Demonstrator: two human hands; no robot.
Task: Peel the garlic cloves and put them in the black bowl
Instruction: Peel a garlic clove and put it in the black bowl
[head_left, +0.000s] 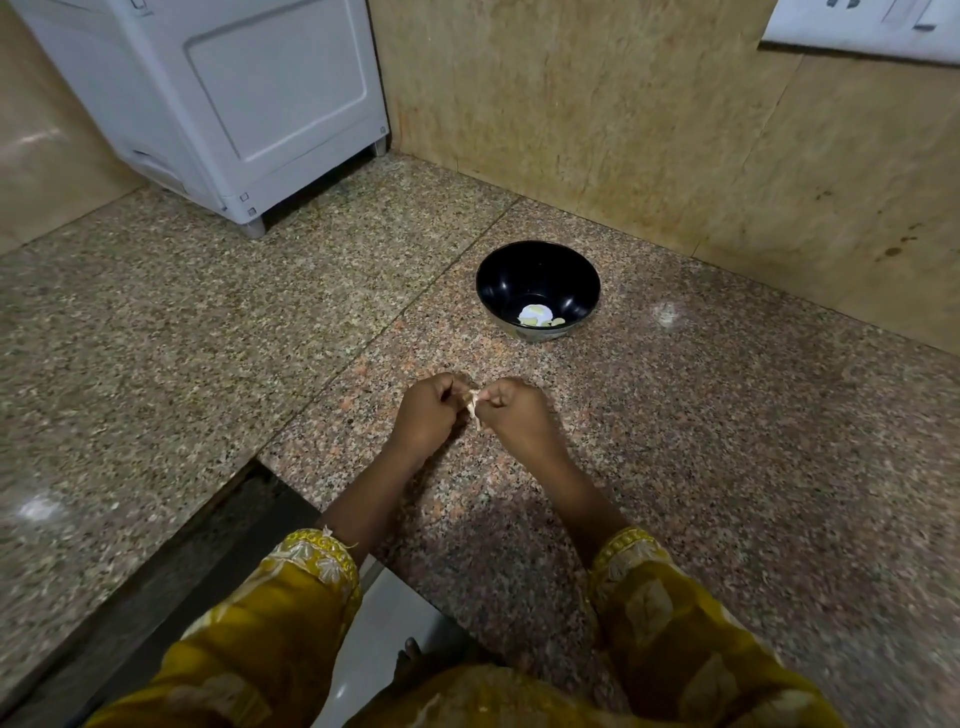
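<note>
While both hands work close together above the middle of the worktop, we see the left hand and the right hand, fingers curled in, pinching one garlic clove between them, papery skin showing in the gap. Beyond them, near the worktop's back edge by the wall, sits the black bowl with a few peeled cloves at its bottom. We'd call the job partly done: this clove isn't stripped yet, and how many remain we can't tell.
</note>
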